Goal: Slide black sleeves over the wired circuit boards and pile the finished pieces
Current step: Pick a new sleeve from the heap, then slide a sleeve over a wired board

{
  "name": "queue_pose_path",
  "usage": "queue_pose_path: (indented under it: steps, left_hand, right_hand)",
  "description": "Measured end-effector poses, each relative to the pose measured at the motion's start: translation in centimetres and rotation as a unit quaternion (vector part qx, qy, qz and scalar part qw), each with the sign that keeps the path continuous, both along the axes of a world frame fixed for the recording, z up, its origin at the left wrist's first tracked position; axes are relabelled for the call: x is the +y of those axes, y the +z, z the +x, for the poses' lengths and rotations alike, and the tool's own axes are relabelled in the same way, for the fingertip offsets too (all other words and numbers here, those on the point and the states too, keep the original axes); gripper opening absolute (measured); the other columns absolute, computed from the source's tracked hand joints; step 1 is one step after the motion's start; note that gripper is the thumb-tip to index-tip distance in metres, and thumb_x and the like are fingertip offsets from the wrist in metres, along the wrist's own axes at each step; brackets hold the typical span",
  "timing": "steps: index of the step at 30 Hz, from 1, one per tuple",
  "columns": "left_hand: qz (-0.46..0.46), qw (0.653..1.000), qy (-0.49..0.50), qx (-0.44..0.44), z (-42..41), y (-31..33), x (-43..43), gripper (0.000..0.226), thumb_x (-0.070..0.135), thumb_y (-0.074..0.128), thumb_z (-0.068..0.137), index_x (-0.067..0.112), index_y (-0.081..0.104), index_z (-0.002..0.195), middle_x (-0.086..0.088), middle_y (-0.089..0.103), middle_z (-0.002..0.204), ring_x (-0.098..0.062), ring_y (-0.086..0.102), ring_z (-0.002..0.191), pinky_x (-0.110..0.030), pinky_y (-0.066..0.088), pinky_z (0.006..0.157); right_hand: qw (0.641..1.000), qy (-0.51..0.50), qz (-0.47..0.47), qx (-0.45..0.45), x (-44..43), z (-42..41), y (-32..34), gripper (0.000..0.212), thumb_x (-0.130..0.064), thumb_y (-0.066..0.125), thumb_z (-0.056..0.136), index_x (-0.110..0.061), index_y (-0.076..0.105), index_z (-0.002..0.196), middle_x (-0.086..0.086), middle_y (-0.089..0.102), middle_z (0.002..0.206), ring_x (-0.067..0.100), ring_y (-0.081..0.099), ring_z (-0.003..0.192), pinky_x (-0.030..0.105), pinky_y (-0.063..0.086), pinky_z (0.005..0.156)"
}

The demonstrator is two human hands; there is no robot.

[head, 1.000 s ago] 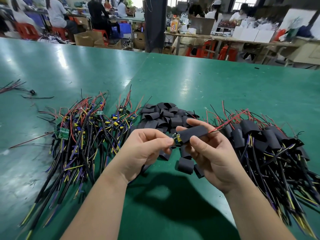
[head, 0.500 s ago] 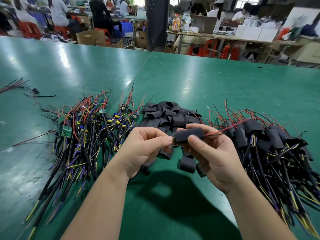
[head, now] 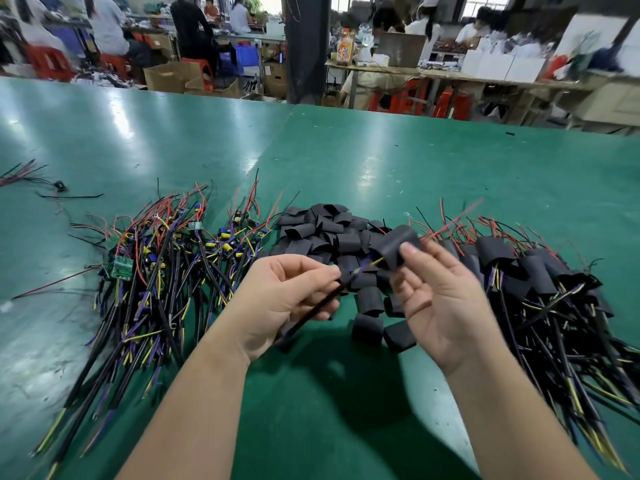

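black sleeve [head: 393, 244] pinched in r hand [head: 446, 306], l hand [head: 284, 299] gripping its cable [head: 318, 306]

table [head: 398, 174]: green, glossy
left: bare wired boards [head: 149, 271]
middle: loose black sleeves [head: 322, 233]
right: sleeved pieces [head: 540, 282]

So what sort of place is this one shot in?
Most likely an electronics assembly workshop. A long green worktable holds a heap of wired circuit boards, loose black sleeves and a pile of sleeved pieces. Other workers sit at benches behind, among cardboard boxes.
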State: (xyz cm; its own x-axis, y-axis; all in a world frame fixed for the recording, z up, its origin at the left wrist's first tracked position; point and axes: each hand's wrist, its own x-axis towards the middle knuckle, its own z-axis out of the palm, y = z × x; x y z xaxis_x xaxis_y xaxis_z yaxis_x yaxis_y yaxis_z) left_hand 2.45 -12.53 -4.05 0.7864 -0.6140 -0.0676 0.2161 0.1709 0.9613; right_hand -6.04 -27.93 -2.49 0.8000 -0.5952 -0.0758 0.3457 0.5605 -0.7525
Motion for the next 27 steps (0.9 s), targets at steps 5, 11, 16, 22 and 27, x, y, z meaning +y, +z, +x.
queue_pose_path:
  steps: [5,11,16,22,27]
  left_hand:
    - [0.095,0.961,0.218,-0.139,1.8,-0.9,0.7,0.015,0.008,0.064,0.087,0.019,0.072,0.082,0.006,0.071,0.076,-0.008,0.064,0.069,-0.017,0.052,0.062]
    - [0.511,0.731,0.293,-0.345,3.1,-2.8,1.8,0.041,0.026,0.059,0.086,0.023,0.058,0.127,-0.002,0.054,0.130,-0.028,0.040,0.122,-0.040,0.034,0.099]
    - [0.614,0.666,0.255,-0.338,3.6,-3.3,1.7,0.032,0.040,0.057,0.090,0.029,0.058,0.121,0.002,0.064,0.112,-0.026,0.046,0.114,-0.041,0.033,0.090]
    - [0.586,0.683,0.311,-0.307,4.4,-3.3,2.2,0.022,0.029,0.048,0.097,0.023,0.062,0.112,0.000,0.070,0.093,-0.026,0.060,0.089,-0.036,0.029,0.083]
    - [0.388,0.770,0.384,-0.332,3.8,-3.0,2.2,0.014,0.010,0.044,0.097,0.016,0.046,0.109,0.010,0.067,0.082,-0.025,0.061,0.081,-0.034,0.036,0.082]
  right_hand:
    - [0.950,-0.204,-0.230,0.047,-4.8,-2.2,1.5,0.019,-0.007,0.072,0.077,-0.019,0.071,0.092,0.000,0.070,0.077,0.006,0.063,0.060,0.019,0.051,0.054]
    - [0.646,-0.362,-0.591,0.320,-7.9,-3.8,0.3,0.028,-0.020,0.068,0.083,-0.014,0.066,0.110,0.018,0.057,0.110,0.028,0.052,0.099,0.035,0.038,0.096]
    - [0.661,-0.328,-0.643,0.202,-5.4,-2.9,0.5,0.015,-0.006,0.065,0.083,-0.011,0.069,0.097,0.002,0.055,0.084,0.026,0.056,0.071,0.032,0.048,0.080]
    - [0.671,-0.242,-0.690,0.125,-3.1,-1.9,-0.4,0.011,0.005,0.066,0.082,-0.005,0.070,0.084,0.006,0.062,0.079,0.011,0.050,0.068,0.005,0.038,0.070]
    - [0.766,-0.160,-0.607,0.138,-1.8,-1.6,-1.1,0.016,-0.002,0.066,0.084,-0.017,0.070,0.083,-0.005,0.067,0.073,0.007,0.058,0.067,0.010,0.044,0.066]
